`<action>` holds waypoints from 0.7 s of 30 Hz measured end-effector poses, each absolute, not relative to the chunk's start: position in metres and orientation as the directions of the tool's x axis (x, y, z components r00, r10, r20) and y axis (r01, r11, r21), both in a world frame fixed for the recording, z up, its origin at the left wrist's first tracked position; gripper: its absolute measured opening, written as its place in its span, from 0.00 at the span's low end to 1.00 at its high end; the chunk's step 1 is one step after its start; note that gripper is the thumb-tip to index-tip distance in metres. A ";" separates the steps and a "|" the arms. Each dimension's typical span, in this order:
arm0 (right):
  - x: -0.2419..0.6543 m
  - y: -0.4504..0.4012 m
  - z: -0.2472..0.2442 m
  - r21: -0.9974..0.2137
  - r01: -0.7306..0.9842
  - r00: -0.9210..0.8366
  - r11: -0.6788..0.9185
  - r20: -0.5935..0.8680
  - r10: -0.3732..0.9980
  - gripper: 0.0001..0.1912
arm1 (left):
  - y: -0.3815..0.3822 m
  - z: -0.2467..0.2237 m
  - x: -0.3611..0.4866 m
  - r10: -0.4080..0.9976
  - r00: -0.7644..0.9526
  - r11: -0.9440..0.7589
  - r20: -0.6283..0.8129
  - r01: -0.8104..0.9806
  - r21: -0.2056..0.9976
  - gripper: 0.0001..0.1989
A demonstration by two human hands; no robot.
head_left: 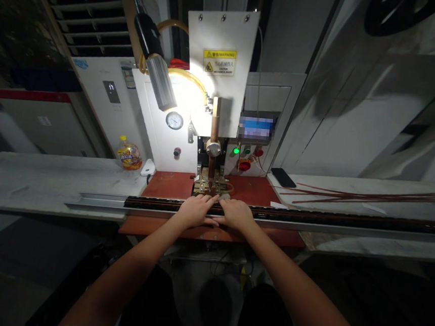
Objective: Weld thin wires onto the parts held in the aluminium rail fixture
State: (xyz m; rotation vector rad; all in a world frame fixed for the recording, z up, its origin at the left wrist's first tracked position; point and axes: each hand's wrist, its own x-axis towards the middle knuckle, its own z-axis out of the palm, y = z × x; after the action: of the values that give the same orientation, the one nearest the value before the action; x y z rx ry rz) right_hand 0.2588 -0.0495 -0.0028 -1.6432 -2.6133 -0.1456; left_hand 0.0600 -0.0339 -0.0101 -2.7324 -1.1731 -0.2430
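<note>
Left hand (196, 211) and right hand (236, 215) curl over the long metal channel (103, 202) lying across the red machine bed (264, 235), grip unclear, my fingertips near a copper electrode (211, 166) that could pinch or burn me if triggered early.

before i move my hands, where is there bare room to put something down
Widest: the left worktop, left of the yellow-capped bottle and behind the metal rail. Smaller: the red plate, left of the brass fixture. Crowded: around that fixture, with left hand and right hand close in front, and the right worktop, holding a smartphone and thin rods.
</note>
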 end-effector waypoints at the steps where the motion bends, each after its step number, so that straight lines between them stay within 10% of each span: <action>1: 0.259 -0.050 -0.002 0.051 0.899 -0.437 0.434 0.090 0.895 0.40 | -0.034 -0.011 0.060 0.704 0.678 -0.677 0.213 0.731 -0.087 0.53; 21: 0.271 -0.050 0.010 -0.025 0.867 -0.494 0.497 0.083 0.866 0.37 | -0.024 -0.012 0.055 0.738 0.663 -0.654 0.126 0.749 -0.107 0.45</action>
State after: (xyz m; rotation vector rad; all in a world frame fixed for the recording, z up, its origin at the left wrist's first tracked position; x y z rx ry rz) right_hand 0.2710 -0.0499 0.0099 -1.5344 -2.6442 -0.0310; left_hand 0.0547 -0.0240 -0.0122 -2.7263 -1.2271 -0.1064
